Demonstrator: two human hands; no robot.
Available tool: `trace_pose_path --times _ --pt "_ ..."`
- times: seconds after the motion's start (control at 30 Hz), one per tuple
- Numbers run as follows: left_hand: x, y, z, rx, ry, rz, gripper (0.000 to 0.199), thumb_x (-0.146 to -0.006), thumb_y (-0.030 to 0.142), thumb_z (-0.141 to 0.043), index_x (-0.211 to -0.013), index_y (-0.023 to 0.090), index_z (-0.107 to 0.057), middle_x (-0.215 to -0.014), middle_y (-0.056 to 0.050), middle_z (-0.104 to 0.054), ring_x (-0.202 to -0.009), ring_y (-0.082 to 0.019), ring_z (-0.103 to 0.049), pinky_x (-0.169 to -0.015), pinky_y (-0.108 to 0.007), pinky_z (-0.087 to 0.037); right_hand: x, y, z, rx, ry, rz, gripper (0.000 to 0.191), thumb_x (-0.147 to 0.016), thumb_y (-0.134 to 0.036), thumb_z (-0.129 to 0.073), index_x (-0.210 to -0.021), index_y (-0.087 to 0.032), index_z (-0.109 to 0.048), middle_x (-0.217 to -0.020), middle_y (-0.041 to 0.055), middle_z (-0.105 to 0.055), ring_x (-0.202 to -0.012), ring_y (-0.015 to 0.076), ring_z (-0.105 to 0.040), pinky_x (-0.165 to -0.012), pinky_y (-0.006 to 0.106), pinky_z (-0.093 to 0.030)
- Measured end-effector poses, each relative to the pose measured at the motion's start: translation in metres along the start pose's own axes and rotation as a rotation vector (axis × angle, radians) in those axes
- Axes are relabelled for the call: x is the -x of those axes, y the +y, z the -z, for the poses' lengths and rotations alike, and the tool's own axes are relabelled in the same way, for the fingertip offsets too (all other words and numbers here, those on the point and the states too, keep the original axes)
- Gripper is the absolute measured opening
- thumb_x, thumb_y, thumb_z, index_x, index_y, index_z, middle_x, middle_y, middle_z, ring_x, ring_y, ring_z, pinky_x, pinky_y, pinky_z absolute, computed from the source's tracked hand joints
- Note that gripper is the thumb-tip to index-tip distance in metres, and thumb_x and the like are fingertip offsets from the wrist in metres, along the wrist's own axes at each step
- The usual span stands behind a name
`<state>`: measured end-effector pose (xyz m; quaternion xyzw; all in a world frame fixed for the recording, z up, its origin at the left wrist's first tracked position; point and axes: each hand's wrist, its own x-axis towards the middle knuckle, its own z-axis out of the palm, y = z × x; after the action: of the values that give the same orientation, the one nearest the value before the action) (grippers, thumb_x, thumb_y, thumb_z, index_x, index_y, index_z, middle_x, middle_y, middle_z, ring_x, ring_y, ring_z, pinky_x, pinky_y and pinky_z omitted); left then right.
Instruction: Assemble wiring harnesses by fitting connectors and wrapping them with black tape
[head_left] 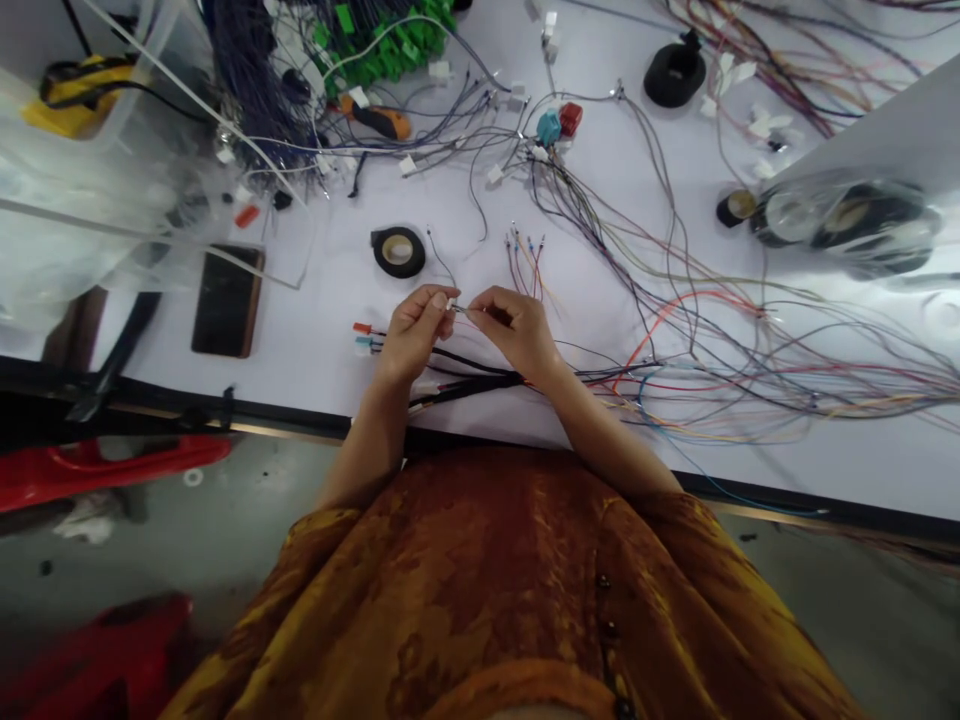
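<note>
My left hand pinches a small white connector between thumb and fingers. Facing it, my right hand grips a thin wire by its end, right at the connector; whether the end sits inside cannot be told. Below both hands runs a black-taped wire harness. An orange connector and a light blue connector lie just left of my left hand. Several loose wire ends with metal terminals point up beyond my right hand.
A roll of black tape and a phone lie to the left. An orange-handled tool rests near green connectors at the back. Long loose wires spread across the right. A second tape roll stands farther back.
</note>
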<state>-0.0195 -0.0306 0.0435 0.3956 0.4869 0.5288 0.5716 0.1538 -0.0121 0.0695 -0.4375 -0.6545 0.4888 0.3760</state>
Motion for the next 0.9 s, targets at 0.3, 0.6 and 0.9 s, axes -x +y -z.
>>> trace_pose_path --times 0.3,0.6,0.9 --pt "0.001 -0.003 -0.003 0.151 -0.009 0.111 0.030 -0.087 0.048 -0.075 -0.087 0.019 -0.068 -0.063 0.001 -0.056 -0.053 -0.008 -0.049 -0.051 -0.019 -0.041 -0.005 0.004 0.001 0.020 -0.044 0.002 0.017 -0.089 -0.028 -0.061 -0.075 -0.019 -0.062 -0.069 -0.0012 -0.056 -0.064 0.0108 -0.044 -0.059 0.026 -0.033" --pt "0.006 -0.006 -0.002 -0.196 -0.046 -0.076 0.027 -0.087 0.045 -0.074 -0.088 0.018 -0.074 -0.059 0.001 -0.059 -0.053 -0.009 -0.053 -0.057 -0.022 -0.045 -0.004 0.012 0.001 0.132 -0.066 0.024 0.017 -0.090 -0.024 -0.061 -0.074 -0.020 -0.058 -0.074 0.0003 -0.059 -0.070 0.0125 -0.049 -0.068 0.028 -0.038" --pt "0.009 -0.010 -0.005 -0.207 0.011 -0.036 0.026 -0.088 0.046 -0.072 -0.088 0.020 -0.072 -0.062 0.001 -0.060 -0.055 -0.011 -0.054 -0.059 -0.026 -0.046 0.004 0.019 -0.011 0.125 -0.013 0.116 0.022 -0.097 -0.031 -0.052 -0.077 -0.024 -0.053 -0.081 0.0019 -0.059 -0.073 0.0150 -0.052 -0.072 0.031 -0.042"
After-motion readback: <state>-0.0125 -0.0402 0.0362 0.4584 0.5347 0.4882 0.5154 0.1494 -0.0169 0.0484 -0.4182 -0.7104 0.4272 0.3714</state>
